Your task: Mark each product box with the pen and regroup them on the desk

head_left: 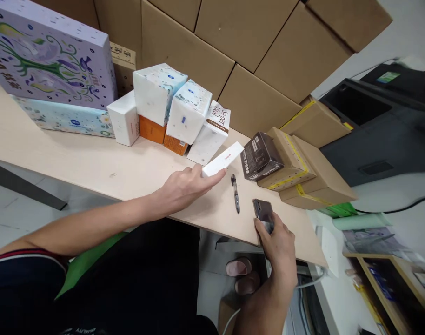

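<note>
My left hand (179,190) is closed on a slim white box (223,159) with small red print, held tilted over the pale wooden table (97,170). The thumb lies along the box's near edge and the other fingers are mostly hidden behind it. My right hand (279,242) grips a dark smartphone (264,209) near the table's front edge, its camera side facing up. Thumb and fingers hold the lower end of the phone. Between my hands a black and grey pen (235,194) lies on the table, touched by neither.
White floral boxes (189,111) sit on orange boxes (151,130) behind my left hand. A purple tea box (55,56) stands at left. A dark brown box (260,157) and taped cartons (317,181) stand at right. Large cartons (184,42) line the back. Slippers (238,266) lie on the floor.
</note>
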A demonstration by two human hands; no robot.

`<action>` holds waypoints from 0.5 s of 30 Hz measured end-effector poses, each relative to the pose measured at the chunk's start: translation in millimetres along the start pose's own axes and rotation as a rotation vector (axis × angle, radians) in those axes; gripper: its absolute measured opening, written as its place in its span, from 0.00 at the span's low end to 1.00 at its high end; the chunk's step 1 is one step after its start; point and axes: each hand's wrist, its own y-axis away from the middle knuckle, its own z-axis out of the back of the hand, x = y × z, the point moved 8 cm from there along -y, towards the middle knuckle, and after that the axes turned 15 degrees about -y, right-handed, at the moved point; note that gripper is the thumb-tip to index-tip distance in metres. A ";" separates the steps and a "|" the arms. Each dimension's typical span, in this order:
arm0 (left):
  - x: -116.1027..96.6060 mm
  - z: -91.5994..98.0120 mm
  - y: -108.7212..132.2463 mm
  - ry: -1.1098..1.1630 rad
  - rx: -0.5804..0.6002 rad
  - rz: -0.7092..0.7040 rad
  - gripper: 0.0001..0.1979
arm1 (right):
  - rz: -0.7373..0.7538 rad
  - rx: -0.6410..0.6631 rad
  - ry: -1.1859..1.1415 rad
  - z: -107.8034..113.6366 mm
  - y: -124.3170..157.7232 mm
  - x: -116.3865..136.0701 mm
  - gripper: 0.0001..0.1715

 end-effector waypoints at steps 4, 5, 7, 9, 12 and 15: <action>-17.6 4.1 -36.9 -0.031 0.189 -0.084 0.32 | 0.110 -0.078 0.012 17.0 -5.8 28.2 0.47; -20.5 5.1 -46.9 -0.037 0.209 -0.087 0.32 | 0.143 -0.100 0.008 21.9 -9.5 37.9 0.47; -24.1 4.8 -66.8 -0.036 0.231 -0.080 0.32 | 0.203 -0.143 0.007 30.8 -21.5 58.6 0.44; -25.0 2.5 -85.4 -0.022 0.234 -0.065 0.33 | 0.233 -0.190 0.013 37.9 -39.4 77.8 0.43; -22.9 0.7 -104.4 -0.026 0.215 -0.023 0.35 | 0.214 -0.244 0.015 41.3 -72.6 100.6 0.42; -26.6 4.5 -103.0 -0.032 0.194 -0.014 0.35 | 0.206 -0.285 0.035 35.9 -102.0 119.6 0.41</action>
